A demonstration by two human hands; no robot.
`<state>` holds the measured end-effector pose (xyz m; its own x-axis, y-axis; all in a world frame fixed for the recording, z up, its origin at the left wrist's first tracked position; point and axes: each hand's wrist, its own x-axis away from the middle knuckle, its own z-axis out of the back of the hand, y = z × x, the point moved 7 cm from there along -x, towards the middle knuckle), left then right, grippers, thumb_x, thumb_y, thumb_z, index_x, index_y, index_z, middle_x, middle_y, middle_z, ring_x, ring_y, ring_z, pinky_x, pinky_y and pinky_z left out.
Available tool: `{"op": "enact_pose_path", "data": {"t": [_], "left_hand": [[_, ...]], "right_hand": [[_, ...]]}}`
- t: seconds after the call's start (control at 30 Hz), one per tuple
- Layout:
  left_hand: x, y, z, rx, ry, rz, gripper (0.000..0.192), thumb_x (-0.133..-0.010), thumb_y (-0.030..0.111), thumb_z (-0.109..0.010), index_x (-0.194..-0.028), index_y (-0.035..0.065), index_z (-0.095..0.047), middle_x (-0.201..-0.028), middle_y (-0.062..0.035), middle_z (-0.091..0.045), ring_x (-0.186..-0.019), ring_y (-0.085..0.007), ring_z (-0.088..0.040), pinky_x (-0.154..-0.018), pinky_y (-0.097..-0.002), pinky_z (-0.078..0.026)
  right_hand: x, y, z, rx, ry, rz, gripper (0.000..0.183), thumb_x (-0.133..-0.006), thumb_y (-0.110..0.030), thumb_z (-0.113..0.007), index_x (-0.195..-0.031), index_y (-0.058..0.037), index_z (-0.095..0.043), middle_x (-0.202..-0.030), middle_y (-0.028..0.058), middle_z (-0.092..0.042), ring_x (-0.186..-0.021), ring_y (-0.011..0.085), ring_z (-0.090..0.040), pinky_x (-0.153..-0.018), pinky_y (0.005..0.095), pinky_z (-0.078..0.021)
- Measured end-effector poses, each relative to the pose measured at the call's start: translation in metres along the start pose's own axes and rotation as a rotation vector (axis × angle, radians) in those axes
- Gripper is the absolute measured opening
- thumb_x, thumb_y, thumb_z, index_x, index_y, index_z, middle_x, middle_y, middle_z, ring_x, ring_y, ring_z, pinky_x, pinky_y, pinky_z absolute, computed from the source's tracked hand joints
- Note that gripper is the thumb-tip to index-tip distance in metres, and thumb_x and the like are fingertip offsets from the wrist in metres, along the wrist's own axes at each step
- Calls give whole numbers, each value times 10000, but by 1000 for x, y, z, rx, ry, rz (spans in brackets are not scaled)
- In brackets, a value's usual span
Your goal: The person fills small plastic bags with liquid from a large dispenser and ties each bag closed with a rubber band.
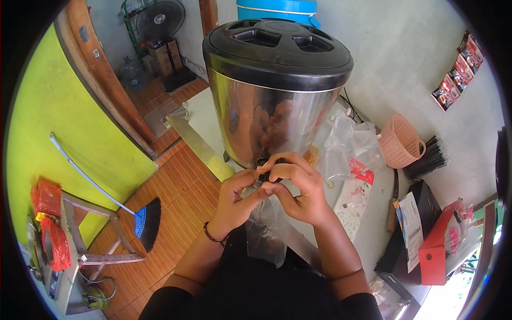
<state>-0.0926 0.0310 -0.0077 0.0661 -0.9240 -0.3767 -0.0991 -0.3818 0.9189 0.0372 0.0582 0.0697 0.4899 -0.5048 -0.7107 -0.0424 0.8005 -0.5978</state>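
Observation:
My left hand (239,193) and my right hand (301,188) meet in front of a large drink dispenser with a shiny metal body (276,120) and a black lid (280,48). Between my fingertips they pinch the top of a clear plastic bag (266,236), which hangs down in front of my black clothing. Close behind my fingers is the dispenser's black tap (276,170), partly covered by my right hand. Whether the bag's mouth touches the tap is hidden. A dark braided bracelet (214,236) circles my left wrist.
Clear plastic bags (340,140) and a patterned packet (354,200) lie right of the dispenser on the white table (372,236). A pink basket (400,142), a knife (393,216) and boxes (432,244) stand or lie farther right. A broom (146,224) leans at left.

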Motion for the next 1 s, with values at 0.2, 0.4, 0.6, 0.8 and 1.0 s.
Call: {"op": "enact_pose_path", "data": {"t": [0.2, 0.4, 0.6, 0.8, 1.0], "left_hand": [[0, 2, -1, 1, -3, 6, 219, -874, 129, -746, -1021, -27, -696, -919, -74, -648, -854, -129, -590, -756, -271, -453], [1, 2, -1, -24, 5, -14, 242, -880, 142, -744, -1039, -32, -690, -922, -88, -655, -863, -138, -599, -764, -276, -460], [0, 7, -3, -63, 1, -40, 254, -890, 146, -733, -1059, -36, -681, -928, -102, -662, -878, -146, -610, -775, -280, -466], [4, -2, 0, -90, 4, -75, 282, -904, 144, -721, -1100, -50, -663, -978, -99, -659, -902, -136, -604, -784, -281, -466], [1, -9, 2, 39, -45, -13, 327, -922, 167, -713, -1149, -56, -642, -1013, -84, -645, -933, -117, -580, -808, -269, -446]], "right_hand": [[1, 0, -1, 8, -2, 14, 294, -778, 104, -696, -1024, -40, -622, -1067, 138, -624, -831, 255, -667, -702, 321, -549], [0, 1, -1, -13, -13, -9, 294, -781, 106, -694, -1025, -38, -618, -1072, 137, -621, -822, 249, -666, -706, 319, -546], [0, 0, 0, -6, -12, -8, 286, -783, 104, -697, -1019, -35, -617, -1074, 134, -620, -812, 245, -664, -700, 312, -544], [-3, -3, 2, -34, -108, -28, 360, -748, 107, -695, -1055, -58, -607, -1085, 117, -615, -886, 257, -655, -770, 330, -538], [-1, 2, 3, -70, -210, -75, 457, -718, 119, -690, -1107, -91, -571, -1117, 94, -604, -995, 295, -631, -855, 354, -518]]}}
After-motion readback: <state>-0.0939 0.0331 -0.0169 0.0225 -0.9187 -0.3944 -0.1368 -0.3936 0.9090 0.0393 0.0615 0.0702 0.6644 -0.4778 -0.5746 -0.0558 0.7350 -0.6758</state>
